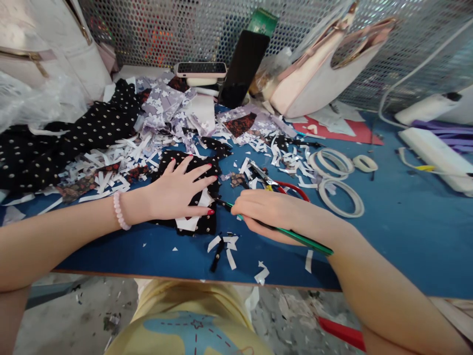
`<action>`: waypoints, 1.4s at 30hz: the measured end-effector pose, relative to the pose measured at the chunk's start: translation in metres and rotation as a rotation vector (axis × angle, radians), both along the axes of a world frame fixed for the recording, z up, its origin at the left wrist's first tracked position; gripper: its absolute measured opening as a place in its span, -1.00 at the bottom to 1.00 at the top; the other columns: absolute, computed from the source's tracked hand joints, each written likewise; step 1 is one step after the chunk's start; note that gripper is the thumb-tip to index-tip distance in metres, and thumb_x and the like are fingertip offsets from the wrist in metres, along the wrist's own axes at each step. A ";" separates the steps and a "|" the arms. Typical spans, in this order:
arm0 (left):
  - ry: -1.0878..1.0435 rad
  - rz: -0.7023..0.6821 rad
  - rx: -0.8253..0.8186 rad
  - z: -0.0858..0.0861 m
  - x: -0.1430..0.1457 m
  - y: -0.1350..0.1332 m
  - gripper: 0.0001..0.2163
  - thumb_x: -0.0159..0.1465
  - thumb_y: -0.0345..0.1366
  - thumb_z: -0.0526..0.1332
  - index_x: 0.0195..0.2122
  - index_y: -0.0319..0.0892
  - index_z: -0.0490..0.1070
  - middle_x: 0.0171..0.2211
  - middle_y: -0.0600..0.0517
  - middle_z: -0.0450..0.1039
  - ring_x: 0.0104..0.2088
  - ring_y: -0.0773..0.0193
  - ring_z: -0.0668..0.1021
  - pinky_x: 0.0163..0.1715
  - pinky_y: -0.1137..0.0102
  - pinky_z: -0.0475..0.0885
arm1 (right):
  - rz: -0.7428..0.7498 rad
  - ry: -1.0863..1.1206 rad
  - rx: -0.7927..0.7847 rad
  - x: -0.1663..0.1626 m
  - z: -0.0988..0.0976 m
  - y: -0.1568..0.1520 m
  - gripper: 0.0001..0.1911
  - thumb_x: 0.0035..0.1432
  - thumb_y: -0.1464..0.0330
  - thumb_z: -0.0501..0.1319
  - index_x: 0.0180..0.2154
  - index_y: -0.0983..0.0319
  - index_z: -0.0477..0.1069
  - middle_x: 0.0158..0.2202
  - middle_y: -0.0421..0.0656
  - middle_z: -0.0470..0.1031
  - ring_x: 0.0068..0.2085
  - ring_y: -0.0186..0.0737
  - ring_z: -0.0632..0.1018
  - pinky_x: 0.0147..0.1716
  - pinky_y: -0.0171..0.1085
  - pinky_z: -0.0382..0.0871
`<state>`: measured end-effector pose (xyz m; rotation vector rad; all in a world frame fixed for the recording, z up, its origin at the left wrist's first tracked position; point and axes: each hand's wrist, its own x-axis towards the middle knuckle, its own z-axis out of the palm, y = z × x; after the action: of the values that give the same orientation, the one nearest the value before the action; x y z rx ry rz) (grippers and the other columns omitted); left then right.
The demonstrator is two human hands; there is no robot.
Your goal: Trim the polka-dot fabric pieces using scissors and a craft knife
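My left hand (181, 187) lies flat with spread fingers on a folded piece of black polka-dot fabric (207, 227), pressing it to the blue table. A white paper pattern piece (187, 224) shows on the fabric, partly under my thumb. My right hand (266, 212) is closed around a slim green-and-black tool (306, 240), held like a pen. Its dark pointed tip reaches the fabric's right edge, beside the left thumb; I cannot make out its exact kind. Just beyond the right hand lie red-handled scissors (291, 190), partly hidden by it.
White paper strips (144, 148) and fabric scraps (162, 101) are heaped behind the hands. Tape rolls (342, 197) lie at right. At the back stand a phone (201, 69), a dark upright slab (244, 66) and a pale handbag (318, 74). Polka-dot cloth (81, 133) lies left.
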<state>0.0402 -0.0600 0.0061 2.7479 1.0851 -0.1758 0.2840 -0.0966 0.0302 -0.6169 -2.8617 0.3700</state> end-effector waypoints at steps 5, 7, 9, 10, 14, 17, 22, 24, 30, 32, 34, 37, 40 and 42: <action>0.006 0.001 -0.013 0.001 -0.001 0.001 -0.29 0.33 0.18 0.03 0.40 -0.07 -0.05 0.43 -0.07 -0.16 0.38 -0.36 -0.12 0.24 -0.30 -0.08 | -0.004 -0.027 -0.013 0.005 0.002 0.000 -0.79 0.28 0.57 -0.04 -0.19 0.22 0.29 -0.34 -0.10 0.43 -0.32 -0.23 0.42 -0.35 -0.30 0.24; 0.013 -0.002 -0.018 0.001 -0.001 0.001 -0.28 0.33 0.18 0.04 0.41 -0.06 -0.06 0.43 -0.06 -0.17 0.38 -0.36 -0.13 0.24 -0.30 -0.08 | -0.022 -0.037 -0.025 0.008 0.003 0.000 -0.79 0.28 0.56 -0.04 -0.18 0.21 0.30 -0.31 -0.09 0.46 -0.31 -0.23 0.45 -0.35 -0.30 0.27; 0.020 -0.004 -0.021 0.002 -0.001 0.001 -0.28 0.33 0.18 0.04 0.41 -0.06 -0.07 0.44 -0.05 -0.18 0.38 -0.35 -0.13 0.24 -0.30 -0.09 | -0.033 -0.023 -0.042 0.011 0.004 0.001 -0.79 0.30 0.54 -0.04 -0.19 0.21 0.31 -0.30 -0.09 0.49 -0.31 -0.24 0.47 -0.34 -0.30 0.29; 0.024 -0.004 -0.021 0.003 0.000 0.001 -0.28 0.33 0.17 0.04 0.41 -0.06 -0.07 0.44 -0.05 -0.18 0.38 -0.34 -0.13 0.24 -0.30 -0.09 | -0.033 -0.009 -0.052 0.012 0.005 0.001 -0.79 0.30 0.53 -0.04 -0.19 0.20 0.31 -0.31 -0.10 0.49 -0.31 -0.25 0.48 -0.34 -0.30 0.31; 0.028 -0.006 -0.010 0.003 -0.001 0.001 -0.30 0.34 0.16 0.04 0.41 -0.07 -0.05 0.43 -0.07 -0.17 0.38 -0.34 -0.13 0.25 -0.29 -0.09 | -0.041 0.068 -0.078 0.013 0.004 0.002 -0.79 0.29 0.51 -0.04 -0.22 0.18 0.32 -0.35 -0.14 0.50 -0.33 -0.27 0.50 -0.31 -0.30 0.35; 0.007 -0.003 -0.010 0.001 -0.002 0.000 -0.29 0.34 0.16 0.03 0.41 -0.06 -0.09 0.43 -0.07 -0.16 0.38 -0.34 -0.14 0.25 -0.30 -0.10 | -0.076 0.089 -0.058 0.013 0.001 0.003 -0.79 0.28 0.50 -0.03 -0.22 0.18 0.33 -0.33 -0.14 0.53 -0.31 -0.27 0.52 -0.29 -0.30 0.37; -0.086 -0.042 0.052 0.000 -0.004 0.000 -0.32 0.33 0.09 0.10 0.39 -0.09 -0.01 0.42 -0.17 -0.15 0.38 -0.31 -0.08 0.23 -0.32 -0.07 | -0.090 0.084 -0.018 0.012 -0.006 0.007 -0.78 0.27 0.48 -0.04 -0.24 0.18 0.35 -0.34 -0.14 0.54 -0.33 -0.27 0.53 -0.30 -0.30 0.38; -0.122 -0.126 0.108 0.000 -0.004 0.001 -0.42 0.34 0.02 0.13 0.32 -0.11 0.17 0.40 -0.18 -0.05 0.38 -0.23 0.00 0.26 -0.29 -0.08 | -0.106 0.095 0.027 0.011 -0.008 0.007 -0.79 0.26 0.48 -0.03 -0.25 0.18 0.34 -0.36 -0.15 0.54 -0.34 -0.27 0.53 -0.30 -0.30 0.37; -0.231 -0.264 0.136 -0.003 -0.006 0.005 -0.60 0.37 -0.10 0.13 0.15 -0.20 0.39 0.26 -0.19 0.26 0.29 -0.09 0.25 0.28 -0.17 0.01 | -0.108 0.183 0.125 0.009 -0.009 0.006 -0.80 0.24 0.52 -0.01 -0.24 0.18 0.32 -0.35 -0.16 0.54 -0.33 -0.29 0.54 -0.28 -0.32 0.38; -0.278 -0.266 0.097 -0.004 -0.006 0.008 -0.60 0.37 -0.09 0.13 0.13 -0.21 0.40 0.25 -0.20 0.28 0.28 -0.06 0.28 0.28 -0.11 0.07 | -0.099 0.240 0.127 0.007 -0.008 0.004 -0.80 0.23 0.53 0.00 -0.22 0.18 0.31 -0.35 -0.16 0.54 -0.32 -0.30 0.54 -0.28 -0.33 0.38; -0.320 -0.248 0.038 -0.005 -0.007 0.011 -0.61 0.36 -0.11 0.15 0.12 -0.20 0.41 0.24 -0.18 0.29 0.26 -0.02 0.30 0.28 -0.05 0.12 | -0.070 0.281 0.085 0.004 -0.007 0.002 -0.80 0.23 0.55 -0.01 -0.24 0.17 0.30 -0.38 -0.18 0.53 -0.35 -0.32 0.52 -0.30 -0.34 0.36; -0.350 -0.205 -0.047 -0.004 -0.008 0.015 -0.69 0.32 -0.21 0.19 0.07 -0.12 0.46 0.24 -0.13 0.30 0.25 0.02 0.32 0.28 -0.02 0.13 | -0.004 0.299 -0.032 -0.001 -0.006 -0.002 -0.79 0.22 0.56 -0.02 -0.26 0.17 0.29 -0.44 -0.21 0.50 -0.39 -0.34 0.49 -0.33 -0.36 0.34; -0.387 -0.204 -0.069 -0.003 -0.009 0.017 -0.77 0.30 -0.29 0.17 -0.05 -0.08 0.52 0.22 -0.08 0.33 0.23 0.06 0.35 0.27 0.03 0.16 | 0.056 0.292 -0.118 -0.004 -0.006 -0.004 -0.79 0.22 0.54 -0.03 -0.25 0.18 0.29 -0.45 -0.20 0.50 -0.40 -0.33 0.47 -0.33 -0.34 0.34; -0.435 -0.245 -0.036 -0.004 -0.010 0.017 -0.80 0.32 -0.33 0.14 -0.12 -0.11 0.54 0.18 -0.09 0.38 0.20 0.09 0.38 0.24 0.11 0.21 | 0.063 0.310 -0.150 -0.002 -0.006 -0.004 -0.80 0.22 0.53 -0.03 -0.26 0.18 0.31 -0.44 -0.19 0.50 -0.41 -0.33 0.47 -0.33 -0.32 0.35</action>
<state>0.0303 -0.0426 0.0025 2.6937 0.6266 0.3514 0.2816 -0.1004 0.0239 -0.4486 -2.5762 0.6352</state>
